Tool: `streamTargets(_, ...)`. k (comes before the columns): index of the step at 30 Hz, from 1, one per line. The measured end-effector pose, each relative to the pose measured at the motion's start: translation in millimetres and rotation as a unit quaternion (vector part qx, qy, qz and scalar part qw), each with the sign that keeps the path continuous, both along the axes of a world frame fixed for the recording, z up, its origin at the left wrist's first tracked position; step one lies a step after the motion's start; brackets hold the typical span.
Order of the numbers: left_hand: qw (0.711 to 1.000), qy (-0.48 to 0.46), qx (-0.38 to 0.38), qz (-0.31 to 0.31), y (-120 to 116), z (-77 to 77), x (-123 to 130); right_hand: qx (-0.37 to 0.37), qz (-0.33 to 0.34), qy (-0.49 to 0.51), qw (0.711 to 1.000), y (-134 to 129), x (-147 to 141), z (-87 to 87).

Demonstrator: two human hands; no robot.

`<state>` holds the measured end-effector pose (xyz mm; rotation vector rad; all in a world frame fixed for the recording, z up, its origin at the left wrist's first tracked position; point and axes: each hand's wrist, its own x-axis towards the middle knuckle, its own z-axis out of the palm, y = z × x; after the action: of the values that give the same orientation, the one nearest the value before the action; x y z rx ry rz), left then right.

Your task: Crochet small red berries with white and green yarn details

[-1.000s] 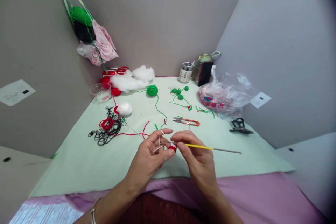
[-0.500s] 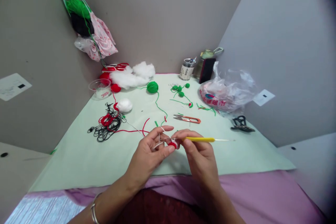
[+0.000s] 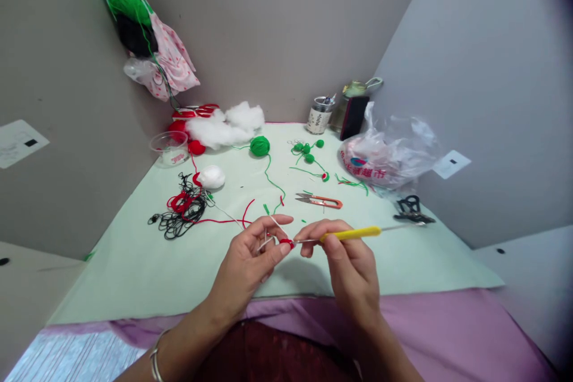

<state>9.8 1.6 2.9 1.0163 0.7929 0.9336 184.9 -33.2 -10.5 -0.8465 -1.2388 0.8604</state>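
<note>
Between thumb and fingers, my left hand (image 3: pixel 248 253) pinches a small red crochet piece (image 3: pixel 286 243), partly hidden by the fingertips. White yarn (image 3: pixel 278 225) loops over the raised index finger and runs back toward a white yarn ball (image 3: pixel 211 177). My right hand (image 3: pixel 347 253) grips a crochet hook (image 3: pixel 358 233) by its yellow handle. The hook's thin metal shaft points left and its tip meets the edge of the red piece; the exact stitch is too small to make out. A second metal end sticks out to the right.
Orange thread snips (image 3: pixel 320 200) lie just beyond my hands. Tangled black cord (image 3: pixel 179 221) is at left, a green yarn ball (image 3: pixel 259 146) in the middle. White stuffing (image 3: pixel 224 128) lies at the back; a plastic bag (image 3: pixel 385 155) and black-handled scissors (image 3: pixel 412 210) are at right.
My right hand has moved slightly right, and the hook has drawn away rightward and tilted, its right end higher. My left hand has shifted a little left with the red piece.
</note>
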Motion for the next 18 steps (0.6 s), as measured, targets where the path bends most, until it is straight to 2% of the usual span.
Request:
streamTargets(3, 1.0, 0.016, 0.015, 0.017, 0, -1.6, 0, 0.059, -0.032, -0.108, 0.992, -4, 1, 2.6)
streamTargets(5, 0.999, 0.024, 0.025, 0.026, -1, -2.2, 1, 0.114, -0.053, -0.185, 0.975, -5, 0, 2.3)
streamTargets(8, 1.0, -0.007, 0.0, 0.028, -3, -1.3, 5, 0.222, -0.114, -0.317, 0.915, -3, -4, -3.3)
streamTargets(10, 0.996, -0.06, -0.057, 0.017, -3, 0.7, 6, 0.267, -0.16, -0.387, 0.868, -3, -6, -7.9)
streamTargets(11, 0.992, -0.089, -0.092, 0.004, -2, 1.9, 7, 0.27, -0.176, -0.397, 0.859, -3, -7, -9.4)
streamTargets(12, 0.985, -0.115, -0.124, -0.01, -2, 3.3, 7, 0.259, -0.181, -0.387, 0.866, -3, -8, -10.0)
streamTargets(14, 0.975, -0.149, -0.164, -0.031, 1, 5.9, 6, 0.204, -0.167, -0.308, 0.914, -3, -8, -8.4)
streamTargets(16, 0.974, -0.158, -0.163, -0.021, 3, 8.1, 5, 0.142, -0.132, -0.199, 0.961, -2, -7, -4.9)
streamTargets(18, 0.979, -0.145, -0.144, 0.001, 3, 9.3, 5, 0.096, -0.097, -0.123, 0.983, 1, -8, -2.2)
